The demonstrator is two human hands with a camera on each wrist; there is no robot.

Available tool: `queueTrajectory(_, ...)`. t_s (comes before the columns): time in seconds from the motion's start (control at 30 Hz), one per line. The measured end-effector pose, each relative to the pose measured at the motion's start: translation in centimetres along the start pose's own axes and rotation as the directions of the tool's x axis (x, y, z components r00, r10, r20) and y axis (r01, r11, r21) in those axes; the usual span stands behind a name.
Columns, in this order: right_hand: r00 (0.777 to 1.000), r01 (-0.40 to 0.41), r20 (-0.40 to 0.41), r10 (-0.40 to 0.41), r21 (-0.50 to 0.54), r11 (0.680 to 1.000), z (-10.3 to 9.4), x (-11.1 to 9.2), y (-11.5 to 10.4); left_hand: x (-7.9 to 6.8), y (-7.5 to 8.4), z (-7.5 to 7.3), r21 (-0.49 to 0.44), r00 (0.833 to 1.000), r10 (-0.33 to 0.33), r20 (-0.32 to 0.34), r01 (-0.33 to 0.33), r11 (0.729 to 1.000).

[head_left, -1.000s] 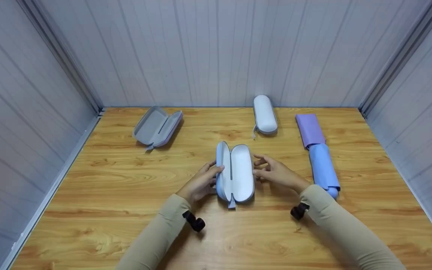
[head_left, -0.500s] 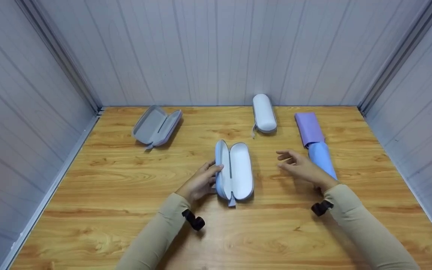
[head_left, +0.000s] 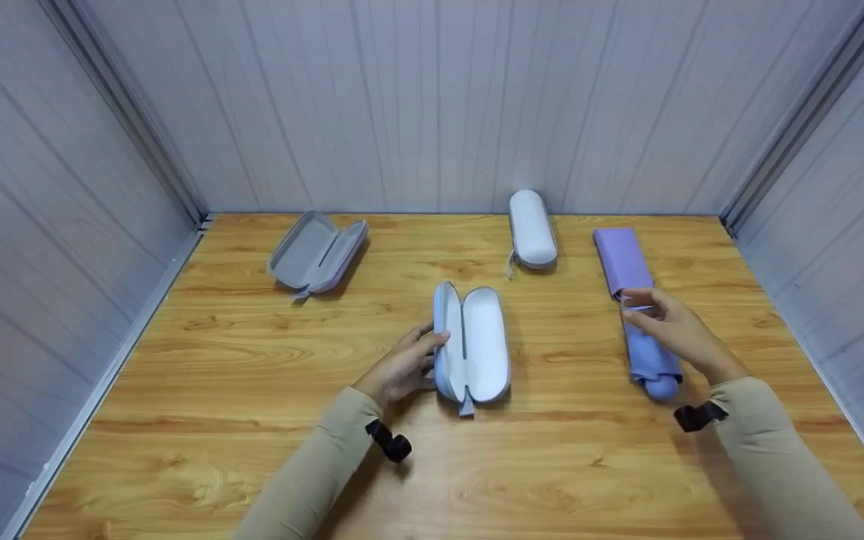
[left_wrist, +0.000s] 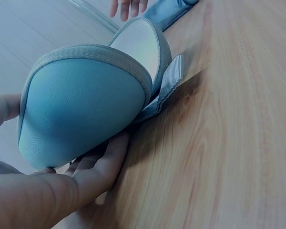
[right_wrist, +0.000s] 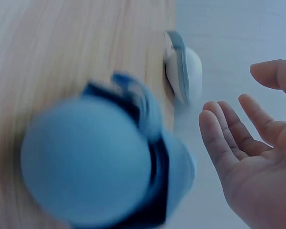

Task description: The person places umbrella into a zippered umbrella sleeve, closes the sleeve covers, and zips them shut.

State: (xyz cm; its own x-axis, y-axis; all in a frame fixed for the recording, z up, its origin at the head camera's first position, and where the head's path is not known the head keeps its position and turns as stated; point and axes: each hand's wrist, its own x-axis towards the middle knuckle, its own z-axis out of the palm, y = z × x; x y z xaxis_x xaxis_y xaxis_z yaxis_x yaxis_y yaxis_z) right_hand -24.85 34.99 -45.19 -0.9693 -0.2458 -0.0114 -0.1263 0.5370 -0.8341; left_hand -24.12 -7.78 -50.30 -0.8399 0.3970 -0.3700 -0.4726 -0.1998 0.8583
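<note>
An unzipped light-blue glasses case (head_left: 486,345) with a white lining lies at the middle of the table. My left hand (head_left: 400,365) grips its left half, thumb over the rim and fingers beneath, as the left wrist view shows of the blue shell (left_wrist: 86,105). My right hand (head_left: 676,330) is above a blue folded umbrella (head_left: 646,352) with a rounded end (right_wrist: 86,162), its fingers apart and holding nothing. Beyond that umbrella lies a flat-looking purple wrapped item (head_left: 622,259), perhaps another umbrella, its near end against the blue one.
At the back left a lilac glasses case (head_left: 316,255) with grey lining lies spread apart. A closed white glasses case (head_left: 532,229) with a zip tab lies near the back wall (head_left: 372,112). Panels also stand on both sides of the wooden table (head_left: 252,450).
My right hand has left the blue glasses case's right side and moved rightward to above the blue umbrella. The left hand keeps its grip in place.
</note>
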Motion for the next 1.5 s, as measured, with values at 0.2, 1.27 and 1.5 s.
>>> queueTrajectory(0.2,0.996,-0.071,-0.063,0.070,-0.020,0.997,-1.7,-0.7,0.8,0.0,0.1,0.0,0.001,1.000,-0.002,-0.003,0.002,1.000)
queueTrajectory(1.27,0.925,-0.373,0.082,0.370,0.019,0.928,-0.4,-0.1,3.3,0.1,-0.2,0.2,0.005,1.000,-0.006,-0.027,0.007,1.000)
queueTrajectory(1.5,0.921,-0.388,0.086,0.380,0.091,0.917,-0.3,-0.3,3.4,0.2,-0.2,0.1,-0.004,1.000,-0.013,-0.027,0.013,1.000)
